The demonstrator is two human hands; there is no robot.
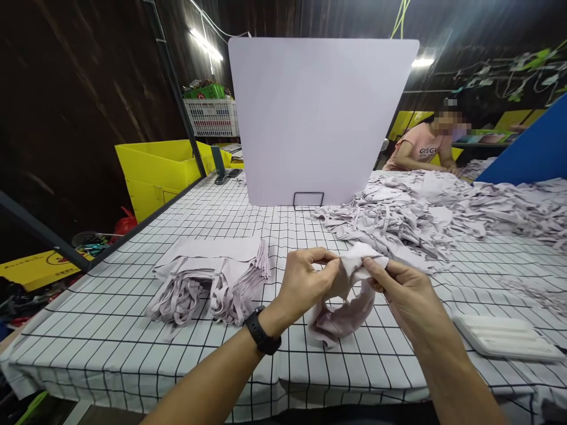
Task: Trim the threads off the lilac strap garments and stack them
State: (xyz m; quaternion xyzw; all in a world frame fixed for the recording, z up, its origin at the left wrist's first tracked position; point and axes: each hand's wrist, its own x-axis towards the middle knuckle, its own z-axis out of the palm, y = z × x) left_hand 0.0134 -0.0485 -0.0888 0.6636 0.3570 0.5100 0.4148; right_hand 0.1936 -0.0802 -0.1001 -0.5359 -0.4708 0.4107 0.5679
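Note:
Between my two hands a pale lilac cloth garment piece (348, 319) is held up just over the table's front half, its lower part hanging in a loop. My left hand (308, 277), with a black watch on the wrist, pinches the cloth's left edge between thumb and finger. On the other side my right hand (401, 289) grips the upper right edge, thumb on top. To the left lies a neat stack of similar garment pieces (208, 260) with straps bunched at the front. Beyond my right hand spreads a large loose heap of the same cloth (398, 206).
A white upright board (319, 118) in a wire stand rises at mid-table. A white plastic tray (507, 336) lies at the right. Yellow bins (155, 171) stand beyond the left edge. A co-worker (425, 144) bends over the far right side, near a blue panel (531, 147).

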